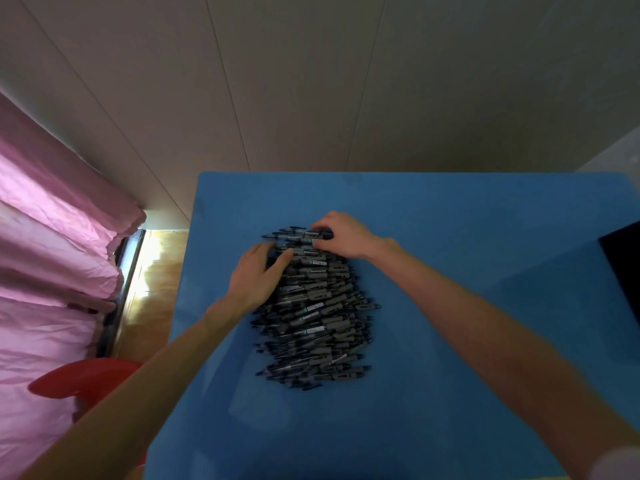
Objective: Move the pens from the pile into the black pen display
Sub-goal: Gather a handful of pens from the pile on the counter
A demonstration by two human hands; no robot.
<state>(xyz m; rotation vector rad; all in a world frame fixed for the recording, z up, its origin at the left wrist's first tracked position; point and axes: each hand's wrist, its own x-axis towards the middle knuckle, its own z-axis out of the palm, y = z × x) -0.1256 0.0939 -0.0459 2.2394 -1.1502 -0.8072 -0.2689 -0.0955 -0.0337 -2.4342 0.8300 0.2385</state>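
A long pile of grey and dark pens (317, 317) lies across the middle of the blue table (450, 237), all pointing left-right. My left hand (254, 277) rests on the pile's far left side, fingers spread over the pen tips. At the far end of the pile my right hand (341, 237) curls its fingers and thumb around a few pens. Whether they are lifted cannot be told. A black object, possibly the pen display (623, 271), shows only as a dark corner at the right frame edge.
A pink curtain (52, 237) hangs at the left, beside a strip of wooden floor. A red stool (83, 379) stands below the table's left edge. A pale panelled wall rises behind the table's far edge.
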